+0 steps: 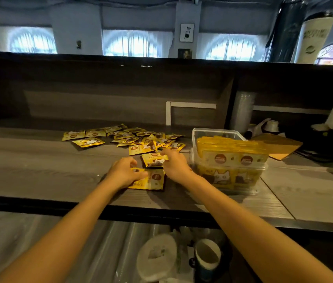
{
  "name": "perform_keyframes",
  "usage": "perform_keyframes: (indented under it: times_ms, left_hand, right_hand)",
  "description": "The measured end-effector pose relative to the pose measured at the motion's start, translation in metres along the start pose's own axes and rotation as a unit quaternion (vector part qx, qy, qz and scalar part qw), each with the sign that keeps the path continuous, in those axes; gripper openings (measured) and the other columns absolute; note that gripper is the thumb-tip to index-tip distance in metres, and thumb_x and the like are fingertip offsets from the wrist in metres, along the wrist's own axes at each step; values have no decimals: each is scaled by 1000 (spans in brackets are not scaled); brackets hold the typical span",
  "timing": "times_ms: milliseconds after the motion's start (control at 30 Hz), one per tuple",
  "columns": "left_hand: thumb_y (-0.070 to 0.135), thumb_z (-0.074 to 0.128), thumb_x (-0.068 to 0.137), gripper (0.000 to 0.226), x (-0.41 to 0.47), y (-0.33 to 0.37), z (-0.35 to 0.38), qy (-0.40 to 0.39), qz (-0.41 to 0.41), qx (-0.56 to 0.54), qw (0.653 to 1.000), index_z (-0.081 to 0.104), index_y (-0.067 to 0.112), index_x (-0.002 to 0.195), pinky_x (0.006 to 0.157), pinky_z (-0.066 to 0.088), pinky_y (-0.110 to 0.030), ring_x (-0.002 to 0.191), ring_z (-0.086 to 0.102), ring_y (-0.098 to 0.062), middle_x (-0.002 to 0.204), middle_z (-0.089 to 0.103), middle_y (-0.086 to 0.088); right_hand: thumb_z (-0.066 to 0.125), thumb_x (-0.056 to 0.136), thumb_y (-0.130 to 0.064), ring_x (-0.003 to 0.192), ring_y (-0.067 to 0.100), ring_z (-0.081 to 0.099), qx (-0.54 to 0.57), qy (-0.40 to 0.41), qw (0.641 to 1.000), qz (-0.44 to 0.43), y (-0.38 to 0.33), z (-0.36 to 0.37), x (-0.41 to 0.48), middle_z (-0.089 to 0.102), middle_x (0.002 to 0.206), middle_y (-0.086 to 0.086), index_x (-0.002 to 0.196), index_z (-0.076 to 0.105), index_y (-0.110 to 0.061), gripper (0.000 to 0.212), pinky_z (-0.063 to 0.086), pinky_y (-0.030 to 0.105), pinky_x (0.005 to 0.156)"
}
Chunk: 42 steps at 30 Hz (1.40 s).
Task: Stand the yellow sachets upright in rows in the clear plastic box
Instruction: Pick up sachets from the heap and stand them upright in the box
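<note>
Several yellow sachets [120, 136] lie scattered flat on the grey wooden counter. A clear plastic box [212, 132] stands at the right, packed with upright rows of sachets [231, 154]. My left hand [123, 172] rests on a small flat stack of sachets [153, 180] near the counter's front, fingers curled over its left edge. My right hand [174, 163] pinches one sachet [154, 159] just behind that stack, between the stack and the box.
A brown cardboard sheet [278, 145] lies behind the box on the right, beside a stack of clear cups [242, 111] and a white bottle [270, 125]. A raised counter wall [100, 94] runs behind. Below the counter edge sit a white lid [157, 258] and a cup [207, 256].
</note>
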<state>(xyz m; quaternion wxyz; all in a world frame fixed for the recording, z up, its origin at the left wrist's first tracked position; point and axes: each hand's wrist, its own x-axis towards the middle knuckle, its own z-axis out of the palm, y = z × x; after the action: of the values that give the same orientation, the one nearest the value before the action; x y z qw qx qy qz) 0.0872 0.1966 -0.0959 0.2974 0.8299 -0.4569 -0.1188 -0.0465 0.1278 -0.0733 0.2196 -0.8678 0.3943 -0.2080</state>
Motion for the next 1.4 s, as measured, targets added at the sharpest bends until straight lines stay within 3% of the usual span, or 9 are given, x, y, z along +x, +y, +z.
perform_keyframes:
  times_ms: [167,367,533,667,800,1033,1167,1300,1400]
  left_hand:
    - [-1,48,89,47,6,-3,-14,8,8,83,997,49,19,131,107,37,-37,130,41,-23,141,45,-6]
    - [29,61,88,48,0,0,-26,-111,38,17,993,48,17,133,98,40,-30,126,47,-20,139,50,-5]
    - [23,63,87,64,-1,6,-49,-259,18,89,962,34,20,143,105,33,-32,136,33,-20,149,35,-1]
    - [19,69,81,69,4,4,-45,-173,4,74,982,35,18,141,101,39,-35,132,39,-25,145,39,-7]
    - [24,73,78,64,1,-1,-43,-93,-7,37,995,44,14,134,72,49,-22,89,57,-14,139,41,-9]
    - [15,75,74,41,0,-7,-44,73,-72,-144,984,50,13,107,60,50,-32,83,59,-24,102,58,-12]
    - [1,65,78,28,-3,5,-53,153,-46,-243,957,52,12,101,31,39,-12,58,49,-8,77,53,-2]
    - [-2,65,79,29,-5,25,-63,218,28,-258,941,58,15,101,53,49,-15,72,55,-9,96,58,-2]
    - [0,64,81,27,-7,41,-67,261,78,-245,930,68,14,103,67,50,-15,84,59,-9,101,66,-4]
  right_hand:
    - [42,94,-16,90,26,55,-17,-12,998,67,8,13,13,57,94,13,77,59,-7,26,46,34,75]
    - [53,92,-28,125,31,42,-73,44,993,85,6,17,22,35,141,16,132,42,-5,47,42,39,102]
    - [58,90,-27,137,35,30,-39,-67,992,97,7,13,31,32,149,16,144,25,-11,65,34,43,109]
    - [49,91,-21,144,36,-15,-76,-112,987,83,2,8,31,-8,158,12,150,2,-25,76,-4,55,115]
    - [38,93,-18,146,30,-12,-88,-162,981,50,-1,5,28,1,159,10,150,6,-22,66,-15,51,113]
    - [57,85,-34,139,36,20,-132,-159,975,86,-13,1,29,25,147,19,137,36,-8,62,27,49,110]
    - [64,83,-16,88,20,49,-59,-87,994,32,-18,-7,29,50,83,5,80,50,-7,17,42,22,59]
    - [57,86,-12,95,26,60,7,52,999,-15,-33,-29,26,62,100,12,101,60,-3,18,54,40,83]
    - [53,88,-13,91,27,61,10,144,988,-57,-43,-49,24,66,94,11,97,63,-5,15,53,39,75]
